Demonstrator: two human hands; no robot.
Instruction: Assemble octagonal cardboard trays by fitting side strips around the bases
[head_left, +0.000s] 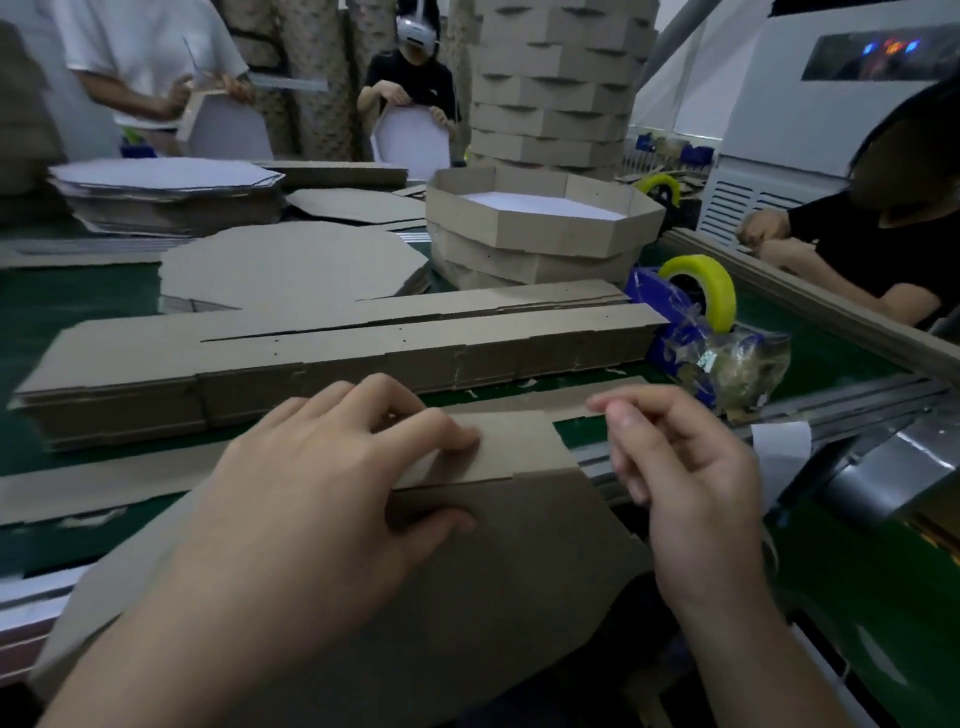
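Note:
An octagonal cardboard base (498, 582) lies tilted at the near table edge. A brown side strip (519, 447) runs along its far edge. My left hand (332, 467) grips that edge, fingers over the strip and thumb on the base. My right hand (685, 478) hovers just right of the strip with loosely curled fingers; its thumb and forefinger meet at the tips, and I cannot make out anything between them. A thick stack of flat side strips (322, 364) lies straight ahead. Finished trays (540, 223) are piled behind it.
A blue tape dispenser (701, 332) with a yellow roll stands right of the strips. Flat bases (171, 192) are stacked at the far left. Loose octagon sheets (291, 265) lie mid-table. Three other people work around the green table (78, 301). A tall tray tower (561, 83) rises behind.

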